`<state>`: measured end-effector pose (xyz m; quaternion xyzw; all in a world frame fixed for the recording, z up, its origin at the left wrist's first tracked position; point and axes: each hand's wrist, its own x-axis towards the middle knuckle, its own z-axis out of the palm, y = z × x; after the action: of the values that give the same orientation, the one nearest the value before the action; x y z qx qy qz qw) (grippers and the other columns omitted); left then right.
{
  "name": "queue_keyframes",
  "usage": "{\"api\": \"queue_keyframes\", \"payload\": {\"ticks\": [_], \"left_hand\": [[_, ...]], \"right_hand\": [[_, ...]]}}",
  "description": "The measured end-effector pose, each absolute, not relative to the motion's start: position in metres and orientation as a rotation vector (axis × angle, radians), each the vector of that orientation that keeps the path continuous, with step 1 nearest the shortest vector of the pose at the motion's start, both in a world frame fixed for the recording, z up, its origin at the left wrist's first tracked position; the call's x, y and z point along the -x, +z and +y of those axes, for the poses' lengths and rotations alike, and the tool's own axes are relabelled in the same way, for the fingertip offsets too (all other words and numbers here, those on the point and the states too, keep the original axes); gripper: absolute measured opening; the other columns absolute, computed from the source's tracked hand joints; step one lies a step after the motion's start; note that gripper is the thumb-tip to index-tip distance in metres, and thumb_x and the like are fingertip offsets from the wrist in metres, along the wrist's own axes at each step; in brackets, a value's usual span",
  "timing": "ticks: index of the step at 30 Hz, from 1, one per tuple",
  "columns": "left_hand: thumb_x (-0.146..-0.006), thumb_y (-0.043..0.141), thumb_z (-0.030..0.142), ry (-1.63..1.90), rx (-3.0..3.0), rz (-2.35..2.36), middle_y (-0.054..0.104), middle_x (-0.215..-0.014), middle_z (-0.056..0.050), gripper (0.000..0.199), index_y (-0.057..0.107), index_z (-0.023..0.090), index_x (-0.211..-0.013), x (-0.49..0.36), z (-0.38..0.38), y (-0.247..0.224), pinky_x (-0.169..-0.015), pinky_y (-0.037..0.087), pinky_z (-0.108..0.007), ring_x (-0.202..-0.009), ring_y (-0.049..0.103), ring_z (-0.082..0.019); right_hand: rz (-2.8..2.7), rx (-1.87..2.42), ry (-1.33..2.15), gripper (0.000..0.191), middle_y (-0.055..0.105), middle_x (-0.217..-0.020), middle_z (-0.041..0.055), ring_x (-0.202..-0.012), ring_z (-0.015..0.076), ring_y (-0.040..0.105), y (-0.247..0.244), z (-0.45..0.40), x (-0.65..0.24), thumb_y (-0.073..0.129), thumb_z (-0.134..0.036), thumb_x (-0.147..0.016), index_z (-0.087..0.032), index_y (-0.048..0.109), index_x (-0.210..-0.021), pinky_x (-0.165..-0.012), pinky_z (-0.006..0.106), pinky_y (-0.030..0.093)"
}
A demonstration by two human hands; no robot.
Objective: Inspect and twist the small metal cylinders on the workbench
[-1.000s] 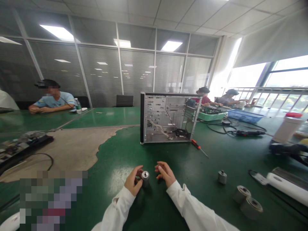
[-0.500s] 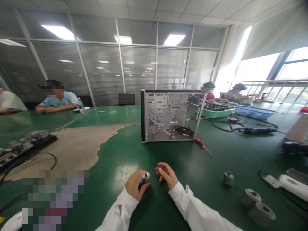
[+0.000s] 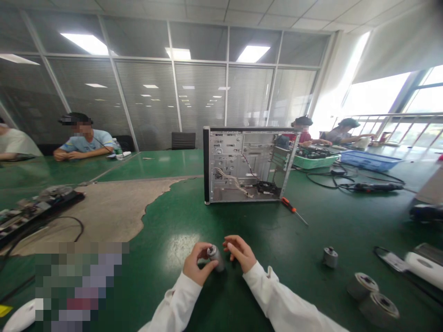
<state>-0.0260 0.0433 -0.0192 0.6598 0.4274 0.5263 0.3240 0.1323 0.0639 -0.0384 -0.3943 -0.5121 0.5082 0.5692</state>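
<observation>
My left hand (image 3: 200, 265) grips a small grey metal cylinder (image 3: 216, 258) with a little knob on its top, fingers and thumb on its side. The cylinder leans, its top toward the left; whether its base touches the green table (image 3: 180, 295) I cannot tell. Just right of it, my right hand (image 3: 241, 252) hovers with curled, parted fingers and nothing visible in them. A similar knobbed metal cylinder (image 3: 330, 257) stands farther right. Near it are two larger grey metal cylinders (image 3: 362, 285) with dark recesses in their ends, close together.
An opened computer case (image 3: 251, 166) stands ahead, an orange-handled screwdriver (image 3: 289, 205) by its right corner. Green (image 3: 316, 160) and blue baskets (image 3: 368, 160), cables and a dark tool (image 3: 377, 186) lie right. Electronic parts (image 3: 38, 205) lie left. Several people sit around the table.
The cylinder in my left hand has tipped, so more of its side shows now. My left hand has shifted slightly right; my right hand has hardly moved.
</observation>
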Motion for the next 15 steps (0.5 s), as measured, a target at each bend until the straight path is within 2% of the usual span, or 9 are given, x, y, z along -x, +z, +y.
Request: {"api": "queue_keyframes", "payload": {"ticks": [5, 9, 12, 15], "left_hand": [[-0.053, 0.068, 0.028, 1.407, -1.2, 0.888, 0.06, -0.07, -0.001, 0.042, 0.044, 0.018, -0.087, 0.023, 0.052, -0.032, -0.062, 0.043, -0.025, -0.064, 0.058, -0.013], [-0.048, 0.071, 0.035, 1.363, -0.963, 0.875, 0.062, -0.067, -0.002, 0.049, 0.046, 0.018, -0.086, 0.025, 0.058, -0.034, -0.059, 0.045, -0.028, -0.062, 0.059, -0.016], [-0.046, 0.072, 0.039, 1.324, -0.843, 0.897, 0.061, -0.064, -0.001, 0.049, 0.047, 0.018, -0.083, 0.026, 0.059, -0.03, -0.054, 0.045, -0.027, -0.057, 0.058, -0.015], [-0.048, 0.071, 0.04, 1.273, -0.805, 0.949, 0.06, -0.064, 0.0, 0.045, 0.05, 0.016, -0.08, 0.028, 0.058, -0.026, -0.055, 0.045, -0.028, -0.056, 0.058, -0.014]], "right_hand": [[-1.273, 0.923, 1.235, 0.036, 0.059, -0.081, 0.0066, -0.069, 0.0158, 0.055, -0.034, 0.061, -0.136, 0.055, -0.046, -0.065, -0.018, 0.052, -0.087, -0.043, 0.02, 0.035], [-1.393, 0.71, 1.33, 0.037, 0.057, -0.092, 0.0077, -0.076, 0.0157, 0.053, -0.02, 0.052, -0.137, 0.058, -0.04, -0.065, -0.019, 0.05, -0.094, -0.05, 0.022, 0.039], [-1.455, 0.587, 1.359, 0.044, 0.052, -0.103, 0.0089, -0.077, 0.0147, 0.052, -0.011, 0.043, -0.134, 0.061, -0.034, -0.063, -0.02, 0.047, -0.101, -0.054, 0.023, 0.041], [-1.511, 0.589, 1.332, 0.051, 0.048, -0.109, 0.0092, -0.074, 0.0136, 0.053, -0.007, 0.038, -0.131, 0.062, -0.029, -0.061, -0.022, 0.042, -0.107, -0.052, 0.022, 0.04]]}}
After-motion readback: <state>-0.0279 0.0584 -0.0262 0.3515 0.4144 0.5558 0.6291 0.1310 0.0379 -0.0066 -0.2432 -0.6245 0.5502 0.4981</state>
